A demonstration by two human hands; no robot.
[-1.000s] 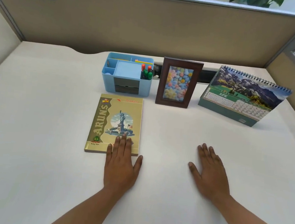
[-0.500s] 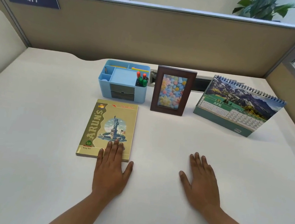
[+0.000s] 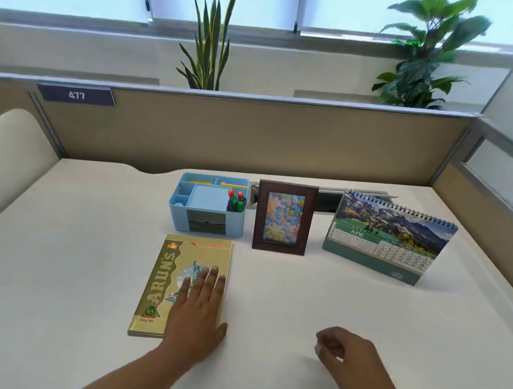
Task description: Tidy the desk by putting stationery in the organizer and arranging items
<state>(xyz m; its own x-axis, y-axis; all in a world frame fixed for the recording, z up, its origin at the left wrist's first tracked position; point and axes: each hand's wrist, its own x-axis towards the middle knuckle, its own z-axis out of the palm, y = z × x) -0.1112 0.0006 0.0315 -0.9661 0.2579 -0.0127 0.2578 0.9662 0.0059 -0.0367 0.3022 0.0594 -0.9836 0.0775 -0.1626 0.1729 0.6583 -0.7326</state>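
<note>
A gold notebook (image 3: 169, 277) with a statue on its cover lies flat on the white desk (image 3: 64, 268). My left hand (image 3: 198, 312) rests flat on the notebook's lower right part, fingers spread. My right hand (image 3: 347, 355) hovers over bare desk to the right, its fingers curled inward and holding nothing. Behind the notebook stands a light blue organizer (image 3: 208, 203) with red and green markers (image 3: 236, 200) in its right compartment. A brown picture frame (image 3: 283, 218) and a green desk calendar (image 3: 386, 238) stand in a row to its right.
Tan partition walls (image 3: 255, 136) close the desk at the back and right, with a label reading 477 (image 3: 76, 94). A cable slot (image 3: 328, 201) runs behind the frame. Two potted plants (image 3: 208, 45) stand beyond the partition under the windows.
My left hand has slid forward onto the notebook's cover. My right hand has lifted off the desk and curled its fingers. The view has tilted up, showing the windows and plants.
</note>
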